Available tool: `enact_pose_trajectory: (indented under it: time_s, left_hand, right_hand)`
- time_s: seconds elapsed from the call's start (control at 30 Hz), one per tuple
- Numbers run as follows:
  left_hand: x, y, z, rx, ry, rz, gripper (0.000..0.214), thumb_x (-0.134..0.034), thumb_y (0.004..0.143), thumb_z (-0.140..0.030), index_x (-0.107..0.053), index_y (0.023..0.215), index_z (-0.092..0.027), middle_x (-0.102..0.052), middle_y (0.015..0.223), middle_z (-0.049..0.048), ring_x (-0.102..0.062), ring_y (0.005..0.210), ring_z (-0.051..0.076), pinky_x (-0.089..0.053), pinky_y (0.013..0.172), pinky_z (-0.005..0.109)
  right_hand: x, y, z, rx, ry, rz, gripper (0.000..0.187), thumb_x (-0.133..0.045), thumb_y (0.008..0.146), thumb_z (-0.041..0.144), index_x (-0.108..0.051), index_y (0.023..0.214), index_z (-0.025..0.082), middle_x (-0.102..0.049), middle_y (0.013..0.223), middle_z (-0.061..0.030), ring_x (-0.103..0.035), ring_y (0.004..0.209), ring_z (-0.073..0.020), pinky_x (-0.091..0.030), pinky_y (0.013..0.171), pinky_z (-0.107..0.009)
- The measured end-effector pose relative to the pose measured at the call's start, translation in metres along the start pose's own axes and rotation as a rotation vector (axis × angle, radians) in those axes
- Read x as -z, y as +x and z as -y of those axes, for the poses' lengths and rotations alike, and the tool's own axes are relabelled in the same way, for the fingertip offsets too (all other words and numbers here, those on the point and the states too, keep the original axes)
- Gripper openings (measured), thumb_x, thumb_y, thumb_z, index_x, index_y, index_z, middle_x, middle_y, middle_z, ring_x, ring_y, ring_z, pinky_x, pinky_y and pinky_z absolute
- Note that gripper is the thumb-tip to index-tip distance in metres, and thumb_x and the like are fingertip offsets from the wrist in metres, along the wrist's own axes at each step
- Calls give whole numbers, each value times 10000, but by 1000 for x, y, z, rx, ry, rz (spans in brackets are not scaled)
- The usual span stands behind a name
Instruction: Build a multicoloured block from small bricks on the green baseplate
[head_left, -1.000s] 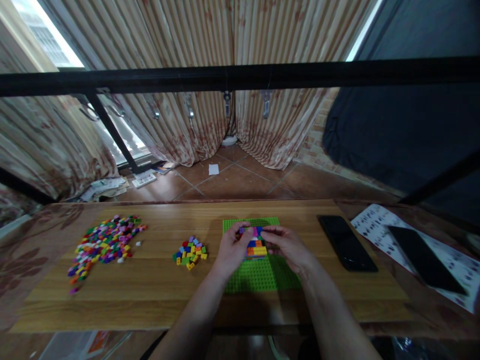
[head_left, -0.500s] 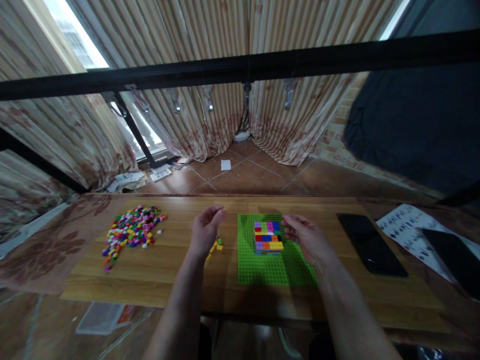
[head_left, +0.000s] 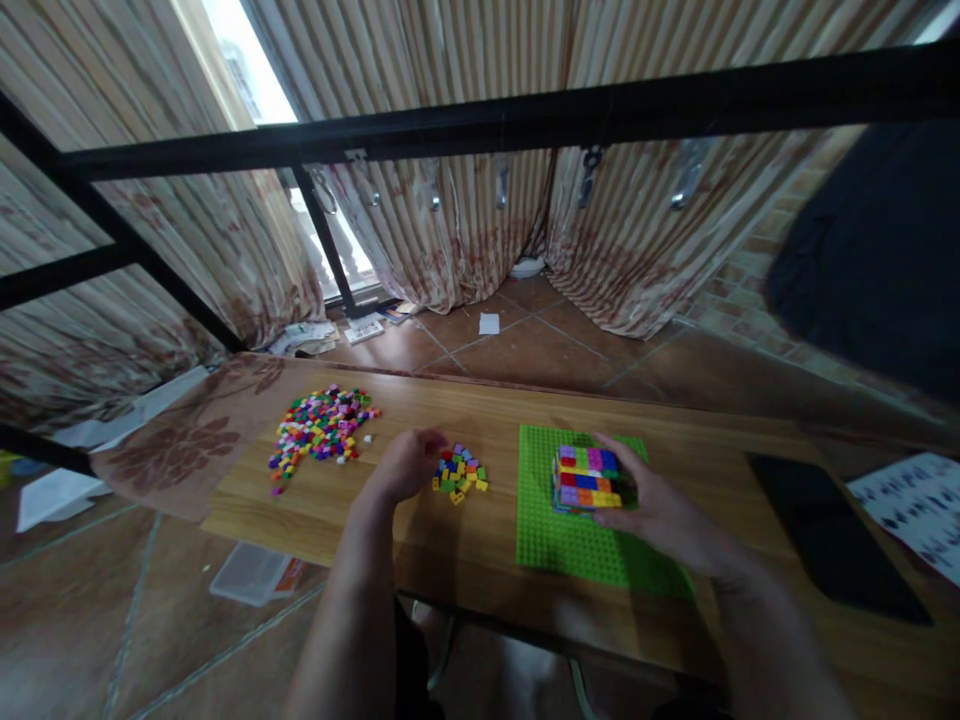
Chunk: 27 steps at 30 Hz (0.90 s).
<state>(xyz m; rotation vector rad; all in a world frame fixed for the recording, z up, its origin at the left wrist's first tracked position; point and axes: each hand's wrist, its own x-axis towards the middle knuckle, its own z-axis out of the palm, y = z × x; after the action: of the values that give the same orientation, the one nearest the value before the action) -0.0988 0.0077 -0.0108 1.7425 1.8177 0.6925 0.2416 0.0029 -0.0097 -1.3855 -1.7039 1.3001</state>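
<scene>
A block of stacked toy bricks [head_left: 585, 482] in many colours sits on the green baseplate [head_left: 541, 545]. My right hand [head_left: 660, 505] spans its right side, fingers at the far edge and thumb at the near edge, closed round it. To the left, my left hand [head_left: 405, 468] is at the left edge of a small pile of loose bricks [head_left: 463, 473], mostly yellow, blue and green. Its fingers are curled together, and whatever may be between the fingertips is too small to make out.
A larger heap of small mixed bricks [head_left: 322, 425] lies on the left of the wooden table [head_left: 450, 545]. On the right are a black flat device [head_left: 832, 535] and a printed sheet [head_left: 911, 510]. A black metal bar [head_left: 480, 120] with hooks crosses beyond the table.
The view has swung left. My right hand has closed round the block from its right side. My left hand has shifted leftward relative to the small pile, which shows more fully.
</scene>
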Motion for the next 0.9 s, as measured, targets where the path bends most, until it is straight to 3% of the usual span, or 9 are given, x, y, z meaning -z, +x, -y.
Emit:
enact_pose_trajectory:
  time_s: [0.37,0.6,0.9]
  left_hand:
    - [-5,4,-12,49,208,57,216,-522,618,-47,-689,686,-167,-633,628,7,-518,602,133,-315,570,227]
    - [-7,8,-7,84,298,91,203,-531,717,-93,-715,758,-168,-678,668,24,-575,666,149,-365,609,232]
    - [-8,6,-12,94,421,93,200,-494,803,-155,-691,829,-176,-710,847,86,-630,834,216,-408,697,284]
  right_hand:
    - [-18,19,2,64,-82,-59,898,-772,629,188,-407,1438,328,-563,1369,-59,-528,1239,-326,-348,1087,-499]
    - [-30,18,9,108,-120,-16,859,-734,687,228,-361,1456,317,-548,1383,-78,-528,1252,-321,-385,1064,-515]
    - [-24,16,9,127,-87,12,872,-775,690,303,-357,1454,339,-527,1407,-78,-494,1287,-326,-340,1100,-547]
